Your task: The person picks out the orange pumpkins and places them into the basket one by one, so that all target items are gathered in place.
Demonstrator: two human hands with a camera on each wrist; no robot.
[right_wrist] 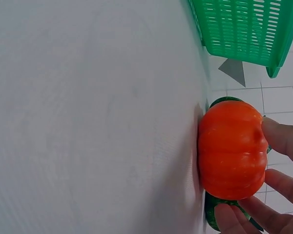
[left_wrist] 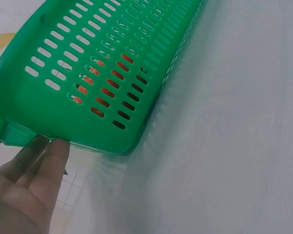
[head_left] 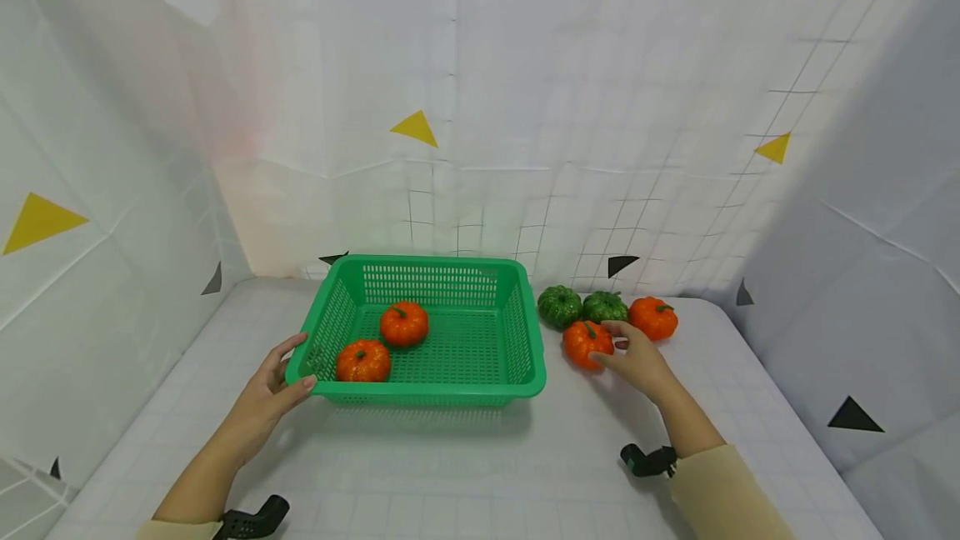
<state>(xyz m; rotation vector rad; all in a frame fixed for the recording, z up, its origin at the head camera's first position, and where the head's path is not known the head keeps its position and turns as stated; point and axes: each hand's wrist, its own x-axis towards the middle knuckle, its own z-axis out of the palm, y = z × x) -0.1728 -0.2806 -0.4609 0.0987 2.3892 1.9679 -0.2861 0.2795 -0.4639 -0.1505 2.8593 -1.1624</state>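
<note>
A green plastic basket (head_left: 427, 388) with slotted walls stands on the table and holds two orange pumpkins (head_left: 403, 324). My left hand (head_left: 262, 398) grips the basket's near left corner, thumb at the front rim and fingers along the left side. In the left wrist view, fingertips (left_wrist: 58, 146) meet the underside of the rim. To the right of the basket, my right hand (head_left: 637, 361) holds another orange pumpkin (head_left: 585, 346) between thumb and fingers. The right wrist view shows this smooth, ribbed pumpkin (right_wrist: 232, 151) close to the table, with fingertips around its upper side.
Two green pumpkins (head_left: 559, 307) sit just behind the held one, right of the basket. One more orange pumpkin (head_left: 653, 318) lies beyond the right hand's fingers. White sheeting (head_left: 480, 90) with yellow and black triangles rises behind and beside the white table (head_left: 420, 473).
</note>
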